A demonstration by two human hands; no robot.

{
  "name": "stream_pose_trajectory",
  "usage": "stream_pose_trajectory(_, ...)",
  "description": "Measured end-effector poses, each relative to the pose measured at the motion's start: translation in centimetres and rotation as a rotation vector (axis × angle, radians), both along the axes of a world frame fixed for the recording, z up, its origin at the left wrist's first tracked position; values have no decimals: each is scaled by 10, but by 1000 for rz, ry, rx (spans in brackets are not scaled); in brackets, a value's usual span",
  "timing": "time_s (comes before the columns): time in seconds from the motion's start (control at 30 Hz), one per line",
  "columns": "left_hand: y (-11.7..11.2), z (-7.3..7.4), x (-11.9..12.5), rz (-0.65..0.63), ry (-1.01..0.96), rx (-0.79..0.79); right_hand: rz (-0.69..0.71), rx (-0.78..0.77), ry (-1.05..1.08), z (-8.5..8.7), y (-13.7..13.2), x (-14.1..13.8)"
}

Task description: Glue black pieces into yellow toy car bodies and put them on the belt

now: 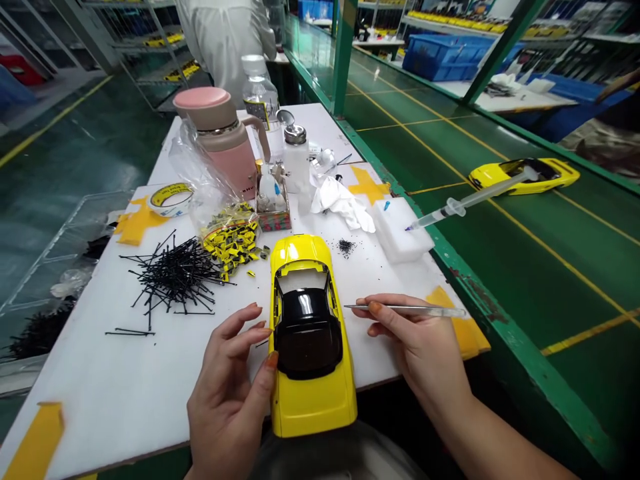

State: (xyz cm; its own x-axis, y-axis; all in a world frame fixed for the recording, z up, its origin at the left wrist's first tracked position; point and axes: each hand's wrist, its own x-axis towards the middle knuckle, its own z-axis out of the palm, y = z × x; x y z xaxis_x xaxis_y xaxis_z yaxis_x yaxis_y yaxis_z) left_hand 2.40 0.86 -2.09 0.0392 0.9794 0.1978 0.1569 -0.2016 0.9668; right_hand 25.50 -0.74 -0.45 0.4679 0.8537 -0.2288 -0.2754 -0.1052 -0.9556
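Closest in view, the left hand (pixel 229 393) rests its wide grip against the side of a yellow model car (pixel 314 400) on the white counter (pixel 95 380), while the right hand (pixel 413 343) pinches steel tweezers (pixel 415 310) in a narrow grip, with black wire pieces (pixel 175 277) lying beyond.

Car (pixel 313 407) was yellow, roof (pixel 307 333) glossy black. Tweezers (pixel 415 310) silver. Bench (pixel 125 380) white, with yellow tape (pixel 369 185) crosses. Pins (pixel 175 273) black; clips (pixel 233 237) yellow and black. Flask (pixel 227 157) beige above, pink below, lid (pixel 196 98) pink. Wipe (pixel 345 203) and foam block (pixel 403 230) white. Second car (pixel 523 177) yellow and black. Rail (pixel 520 347) green, rust-flecked. Floor (pixel 415 153) green with yellow lines; crates (pixel 440 57) blue.
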Motion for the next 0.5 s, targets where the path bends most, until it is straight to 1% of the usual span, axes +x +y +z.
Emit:
stream_pose_trajectory(0.2, 1, 2, 2, -4, 14, 15, 9, -5, -52, -4, -9, -1)
stream_pose_trajectory(0.5, 2, 3, 2, -13, 30, 41, 25, 18, -104, -2, -4, -3)
